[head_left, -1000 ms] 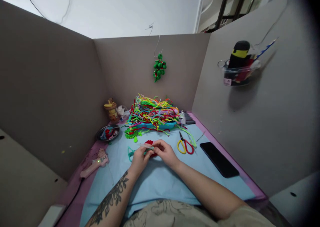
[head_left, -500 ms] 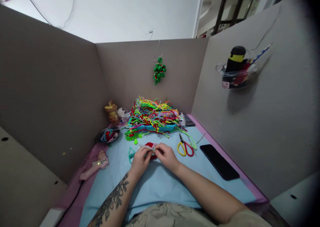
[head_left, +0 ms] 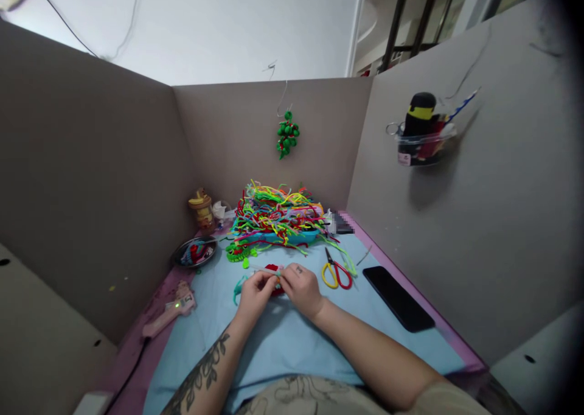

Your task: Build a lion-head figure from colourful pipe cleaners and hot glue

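My left hand [head_left: 255, 292] is closed, thumb and forefinger pinching a thin pale pipe cleaner [head_left: 261, 269] whose free end sticks out to the left. Against it, the fingers of my right hand [head_left: 302, 288] are closed on the same pipe cleaner; the fingertips meet and hide its middle. Just behind and below the fingers lies a red fuzzy piece [head_left: 274, 268], partly covered. Beside my left hand is a teal bent pipe cleaner [head_left: 238, 288] on the blue cloth [head_left: 283, 348].
A blue tray [head_left: 301, 237] heaped with colourful pipe cleaners stands behind my hands. Scissors [head_left: 336, 275] and a black phone [head_left: 398, 299] lie to the right. At left are a pink glue gun [head_left: 168, 313] with its cord and a dark bowl [head_left: 174, 258]. Grey panels [head_left: 319, 141] surround the table.
The view has shifted slightly. My right hand has turned, showing more of its back, and more of the pale pipe cleaner now extends left beyond my left fingers.
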{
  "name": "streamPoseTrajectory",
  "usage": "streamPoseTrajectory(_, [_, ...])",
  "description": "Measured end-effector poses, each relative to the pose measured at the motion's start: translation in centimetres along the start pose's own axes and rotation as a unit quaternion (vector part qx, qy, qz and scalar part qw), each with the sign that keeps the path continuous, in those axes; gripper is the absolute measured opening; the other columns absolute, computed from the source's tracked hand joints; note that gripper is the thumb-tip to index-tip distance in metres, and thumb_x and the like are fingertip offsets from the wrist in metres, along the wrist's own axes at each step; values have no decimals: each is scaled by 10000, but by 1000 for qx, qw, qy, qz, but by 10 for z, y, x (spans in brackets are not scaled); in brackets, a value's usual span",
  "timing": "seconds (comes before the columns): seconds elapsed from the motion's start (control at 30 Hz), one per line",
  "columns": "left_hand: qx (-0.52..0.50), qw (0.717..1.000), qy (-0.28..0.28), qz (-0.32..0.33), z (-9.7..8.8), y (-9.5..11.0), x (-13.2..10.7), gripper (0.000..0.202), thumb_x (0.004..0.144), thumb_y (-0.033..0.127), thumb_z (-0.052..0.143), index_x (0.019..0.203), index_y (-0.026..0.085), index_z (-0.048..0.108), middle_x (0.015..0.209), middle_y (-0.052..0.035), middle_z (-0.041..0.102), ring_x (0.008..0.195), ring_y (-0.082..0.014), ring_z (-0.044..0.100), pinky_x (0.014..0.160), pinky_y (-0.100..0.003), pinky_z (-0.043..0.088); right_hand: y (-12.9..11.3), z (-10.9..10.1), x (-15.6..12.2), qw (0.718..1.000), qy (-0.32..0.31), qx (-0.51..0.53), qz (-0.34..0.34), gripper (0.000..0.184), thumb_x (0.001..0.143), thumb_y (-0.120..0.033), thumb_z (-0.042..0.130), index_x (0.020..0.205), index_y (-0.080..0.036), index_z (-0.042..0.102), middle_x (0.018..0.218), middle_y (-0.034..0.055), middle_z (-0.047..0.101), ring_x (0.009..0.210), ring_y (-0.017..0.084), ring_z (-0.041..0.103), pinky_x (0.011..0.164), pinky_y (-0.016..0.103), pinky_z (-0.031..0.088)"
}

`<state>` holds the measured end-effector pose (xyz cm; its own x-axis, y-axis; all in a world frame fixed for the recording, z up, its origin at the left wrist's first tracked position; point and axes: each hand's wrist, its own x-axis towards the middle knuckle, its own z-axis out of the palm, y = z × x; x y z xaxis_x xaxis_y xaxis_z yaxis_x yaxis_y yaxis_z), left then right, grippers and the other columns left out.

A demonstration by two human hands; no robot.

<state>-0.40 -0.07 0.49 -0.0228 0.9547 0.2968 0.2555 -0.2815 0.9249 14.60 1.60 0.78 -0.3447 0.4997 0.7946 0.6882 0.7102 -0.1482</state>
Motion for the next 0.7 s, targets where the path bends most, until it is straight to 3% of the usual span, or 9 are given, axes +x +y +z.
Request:
streamPoseTrajectory(0.23, [-32, 997, 56, -49, 2, -2, 4, 364, 729, 442, 600, 542, 132, 568, 504, 2, 556, 498, -110, 494, 491, -212, 384, -4, 2, -2, 999, 4, 0, -33, 193, 881, -178, 456, 748, -170, 597, 738, 63, 599, 721, 167, 525, 658, 277, 383])
streamPoseTrajectory(0.4, [31, 998, 44, -23, -2, -5, 3, 363, 752, 426, 585, 539, 132, 581, 488, 7, 555, 469, -105, 483, 460, -209, 362, -3, 4, -3, 980, -19, 189, 64, 95, 834, -160, 507, 865, -166, 597, 823, 70, 604, 824, 181, 545, 737, 294, 438])
streamPoseTrajectory(0.53, [97, 993, 13, 72, -8, -7, 1, 266, 790, 347, 569, 644, 138, 643, 622, -31, 649, 592, -143, 584, 575, -242, 446, -1, -1, -2, 935, -57, 332, 115, 175, 817, -200, 557, 980, -177, 616, 910, 71, 622, 889, 179, 557, 785, 301, 448])
streamPoseTrajectory(0.63, [110, 978, -21, 175, -12, -6, 1, 161, 817, 273, 553, 811, 160, 667, 832, -65, 700, 809, -179, 632, 767, -305, 475, 4, -2, -2, 898, -107, 395, 162, 171, 831, -268, 552, 923, -170, 658, 854, 61, 636, 815, 167, 577, 739, 289, 452])
streamPoseTrajectory(0.7, [121, 966, -35, 225, -14, -5, 1, 141, 828, 240, 541, 858, 171, 660, 872, -72, 699, 862, -185, 627, 811, -331, 470, 7, -2, -2, 863, -135, 441, 204, 201, 823, -324, 561, 857, -157, 669, 782, 46, 633, 726, 151, 573, 678, 271, 449])
